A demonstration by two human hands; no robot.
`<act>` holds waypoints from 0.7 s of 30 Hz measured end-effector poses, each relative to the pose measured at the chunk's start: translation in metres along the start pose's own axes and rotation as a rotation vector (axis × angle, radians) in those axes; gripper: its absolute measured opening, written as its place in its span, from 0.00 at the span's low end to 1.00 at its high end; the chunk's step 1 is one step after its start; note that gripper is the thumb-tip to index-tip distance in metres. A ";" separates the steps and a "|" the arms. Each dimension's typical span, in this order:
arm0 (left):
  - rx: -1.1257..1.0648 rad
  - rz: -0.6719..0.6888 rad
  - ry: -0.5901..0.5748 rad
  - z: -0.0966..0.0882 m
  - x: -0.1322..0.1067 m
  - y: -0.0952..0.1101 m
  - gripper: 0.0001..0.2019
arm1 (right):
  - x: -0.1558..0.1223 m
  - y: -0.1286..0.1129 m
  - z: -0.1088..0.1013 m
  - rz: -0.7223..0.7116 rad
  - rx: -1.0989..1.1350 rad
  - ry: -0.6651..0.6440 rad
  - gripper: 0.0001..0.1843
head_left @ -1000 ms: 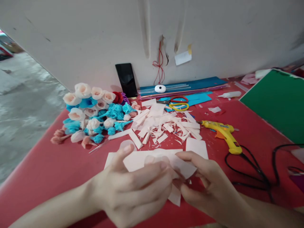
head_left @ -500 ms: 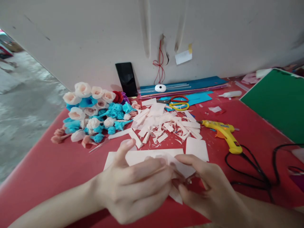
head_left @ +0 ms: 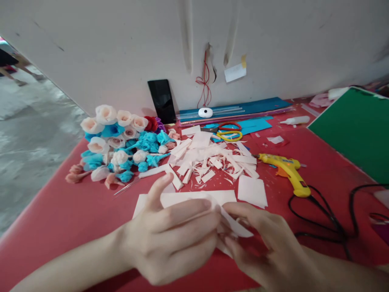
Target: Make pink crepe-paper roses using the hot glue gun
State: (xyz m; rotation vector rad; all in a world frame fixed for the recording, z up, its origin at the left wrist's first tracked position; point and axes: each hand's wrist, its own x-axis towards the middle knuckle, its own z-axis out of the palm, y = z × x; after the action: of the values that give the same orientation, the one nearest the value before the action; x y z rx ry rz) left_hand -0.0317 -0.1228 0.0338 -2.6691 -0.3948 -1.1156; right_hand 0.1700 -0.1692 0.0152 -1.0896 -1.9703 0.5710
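Two bare hands, close together above the front of a red tabletop (head_left: 57, 227). Left hand (head_left: 179, 239): fingers folded inward at the paper, thumb raised well clear; whether its fingertips close on anything cannot be told, as the hand's own back hides them. Right hand (head_left: 264, 239): narrow grip, thumb and forefinger holding a curled pale paper piece (head_left: 241, 228) between the two hands. The left fingers cover part of this piece.

One pale sheet (head_left: 226, 196), flat behind the hands and partly blocked by them. One smaller pale rectangle (head_left: 251, 190), just right of the sheet. One heap of pale scraps (head_left: 209, 154), farther back. One pair of scissors (head_left: 229, 136), red and yellow handles, behind the heap. One yellow glue gun (head_left: 285, 164), right of the heap, with black cord (head_left: 330, 215). Assorted paper flowers (head_left: 105, 114), at left. One black phone (head_left: 161, 101), propped against the wall.

Markings: one label on the glue gun, illegible; one taped white slip (head_left: 235, 73) on the wall, no readable writing.
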 end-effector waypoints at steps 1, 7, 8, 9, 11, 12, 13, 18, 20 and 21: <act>-0.002 0.001 -0.004 -0.001 0.000 0.000 0.08 | -0.002 0.000 -0.001 0.006 -0.032 -0.009 0.20; -0.024 -0.020 -0.009 -0.004 -0.001 0.000 0.08 | -0.007 -0.002 -0.007 -0.051 -0.109 -0.015 0.23; -0.028 -0.024 -0.010 -0.004 -0.001 0.000 0.08 | -0.007 -0.002 -0.007 -0.058 -0.114 0.004 0.24; -0.033 -0.029 -0.009 -0.004 0.000 0.000 0.07 | -0.007 -0.002 -0.006 -0.064 -0.126 0.018 0.25; -0.045 -0.043 -0.009 -0.003 0.001 0.000 0.07 | -0.007 -0.001 -0.005 -0.071 -0.162 0.014 0.24; -0.052 -0.050 -0.014 -0.003 0.001 0.000 0.07 | -0.007 0.000 -0.004 -0.080 -0.178 0.000 0.22; -0.059 -0.055 -0.021 -0.003 0.002 0.000 0.08 | -0.007 0.001 -0.004 -0.086 -0.193 -0.018 0.21; -0.076 -0.079 -0.049 -0.003 0.004 -0.001 0.11 | -0.008 0.005 -0.005 -0.093 -0.254 -0.065 0.19; -0.080 -0.080 -0.059 -0.003 0.004 -0.001 0.11 | -0.007 0.004 -0.005 -0.104 -0.261 -0.063 0.18; -0.080 -0.079 -0.063 -0.003 0.005 -0.001 0.11 | -0.007 0.004 -0.006 -0.107 -0.263 -0.064 0.18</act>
State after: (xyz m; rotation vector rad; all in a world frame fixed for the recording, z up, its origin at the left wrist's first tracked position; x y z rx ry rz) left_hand -0.0310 -0.1219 0.0394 -2.7863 -0.4809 -1.0942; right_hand 0.1786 -0.1730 0.0128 -1.1252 -2.1896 0.2979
